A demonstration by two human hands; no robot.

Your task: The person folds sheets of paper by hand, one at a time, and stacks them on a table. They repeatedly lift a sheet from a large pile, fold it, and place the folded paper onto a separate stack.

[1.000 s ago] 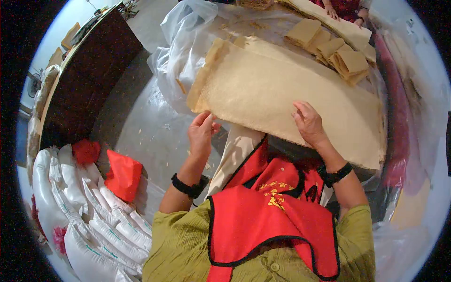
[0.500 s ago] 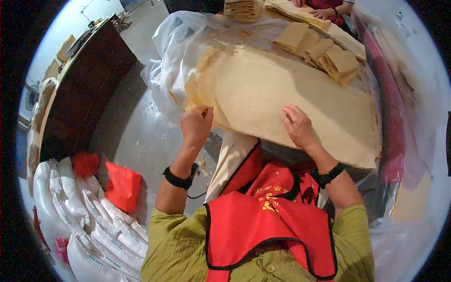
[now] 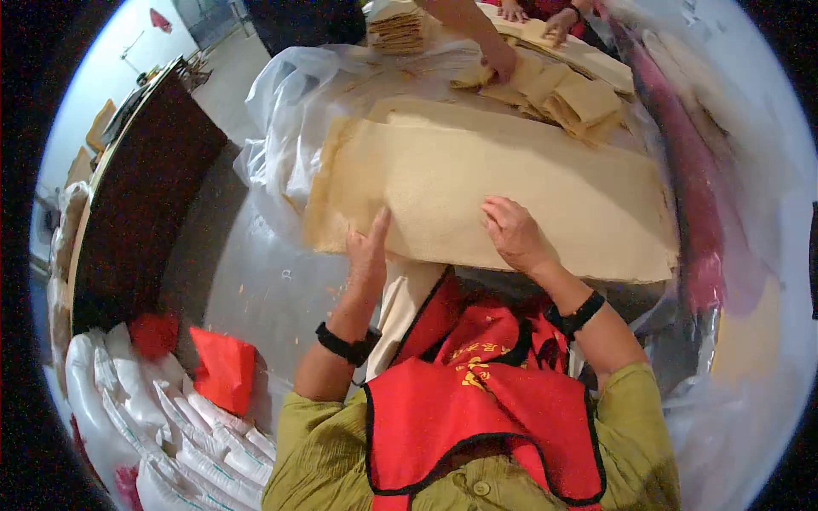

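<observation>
Several large tan sheets [image 3: 528,187] lie in a stack in front of me. My left hand [image 3: 368,247] is at the stack's near left edge, its thumb and index finger apart. Over the near middle of the top sheet is my right hand [image 3: 515,234], its fingers bent and drawn together. What they hold, if anything, is too small to make out. At the stack's left end the sheet edges are slightly fanned.
Folded tan pieces [image 3: 584,102] lie behind the stack, where another person's hand [image 3: 498,64] reaches in. A second person's hands [image 3: 558,25] are at the back right. Clear plastic [image 3: 294,111] drapes at the left; white sacks [image 3: 187,426] lie lower left.
My left hand has opened from a closed grip at the sheet edge. The left end of the top sheet now lies flatter. Another person's arm has come in at the back.
</observation>
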